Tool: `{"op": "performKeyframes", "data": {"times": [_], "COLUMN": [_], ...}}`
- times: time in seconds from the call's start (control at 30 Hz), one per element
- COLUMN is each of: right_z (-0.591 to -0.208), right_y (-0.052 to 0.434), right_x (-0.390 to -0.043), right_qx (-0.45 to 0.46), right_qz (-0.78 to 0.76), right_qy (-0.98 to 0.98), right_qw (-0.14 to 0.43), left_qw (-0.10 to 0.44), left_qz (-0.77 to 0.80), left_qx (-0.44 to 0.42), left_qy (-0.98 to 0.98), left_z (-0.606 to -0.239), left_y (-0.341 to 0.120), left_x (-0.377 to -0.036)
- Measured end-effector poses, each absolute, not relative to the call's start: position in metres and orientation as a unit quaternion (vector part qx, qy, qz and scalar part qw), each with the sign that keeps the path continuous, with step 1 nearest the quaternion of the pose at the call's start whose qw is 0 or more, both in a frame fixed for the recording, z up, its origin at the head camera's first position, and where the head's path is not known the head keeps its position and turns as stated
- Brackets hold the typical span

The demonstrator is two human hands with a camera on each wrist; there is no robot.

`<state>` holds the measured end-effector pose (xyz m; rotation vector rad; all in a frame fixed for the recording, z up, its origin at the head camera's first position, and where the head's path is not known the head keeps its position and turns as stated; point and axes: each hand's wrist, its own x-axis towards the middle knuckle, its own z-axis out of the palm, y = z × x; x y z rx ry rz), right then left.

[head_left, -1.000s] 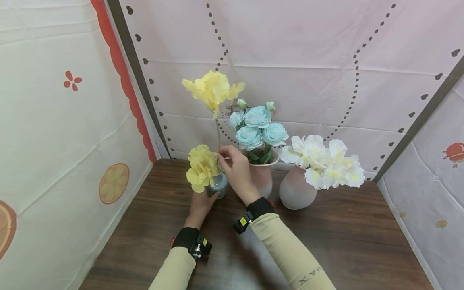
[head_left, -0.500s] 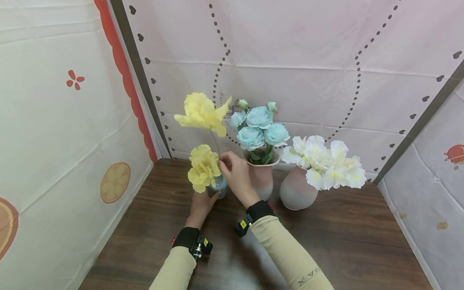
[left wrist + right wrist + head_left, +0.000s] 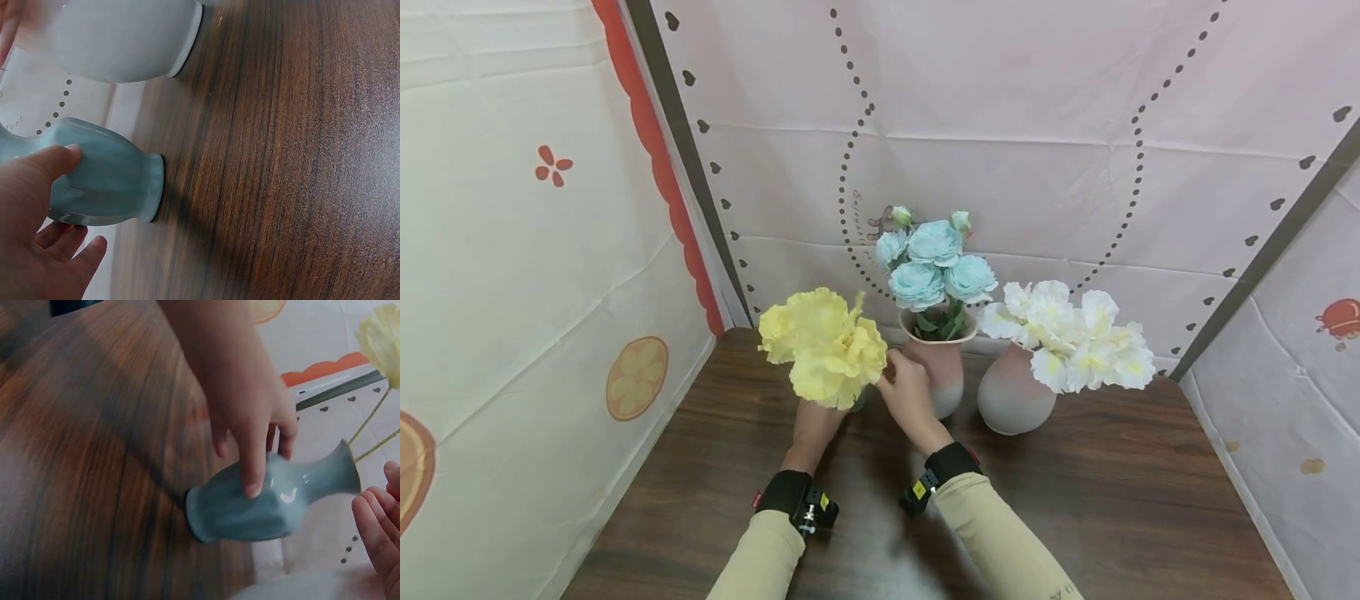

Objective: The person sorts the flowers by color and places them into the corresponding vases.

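Note:
My left hand (image 3: pixel 817 427) grips a small blue-green vase (image 3: pixel 244 509) by its body, thumb on one side and fingers on the other. The vase stands upright on the table. Two thin stems (image 3: pixel 369 419) rise from its mouth. In the head view their yellow flowers (image 3: pixel 823 346) overlap and cover most of the vase. My right hand (image 3: pixel 912 398) is just right of these flowers, close to the vase's mouth. In the right wrist view its fingers (image 3: pixel 378 519) lie beside the rim, apart from the stems, with nothing seen between them.
A pink-and-grey vase (image 3: pixel 946 375) with light blue flowers (image 3: pixel 934 260) stands right behind my right hand. Farther right is a rounder pink-and-grey vase (image 3: pixel 1015 396) with white flowers (image 3: pixel 1078 333). Printed cloth walls (image 3: pixel 1000 125) enclose the brown wooden table (image 3: pixel 1105 500).
The upper yellow flower has come down beside the lower one. My right hand, which pinched its stem, has moved down and right, away from it. My left hand keeps its hold on the vase.

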<state>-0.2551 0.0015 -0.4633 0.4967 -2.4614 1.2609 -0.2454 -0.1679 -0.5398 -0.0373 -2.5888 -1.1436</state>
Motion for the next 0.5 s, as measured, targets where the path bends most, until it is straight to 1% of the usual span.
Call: {"op": "performKeyframes", "data": {"times": [0.03,0.3,0.5], "right_z": [-0.465,-0.475,-0.480], "right_y": [0.004,0.021,0.032], "right_x": [-0.254,-0.246,-0.238], "right_qx": [0.173,0.182,0.173], "right_qz": [0.450,0.476,0.490], "right_qy": [-0.861,-0.847,-0.842], "right_qw": [0.161,0.152,0.144], "left_qw": [0.191,0.223,0.230], "left_qz": [-0.367,-0.381,-0.371], "left_qx": [-0.003,-0.012,-0.017], "left_qy": [-0.910,-0.897,-0.899], "left_z": [-0.541,-0.547,-0.548], "left_y": [-0.168,-0.166,-0.166], "left_x": [-0.246,-0.251,-0.250]}}
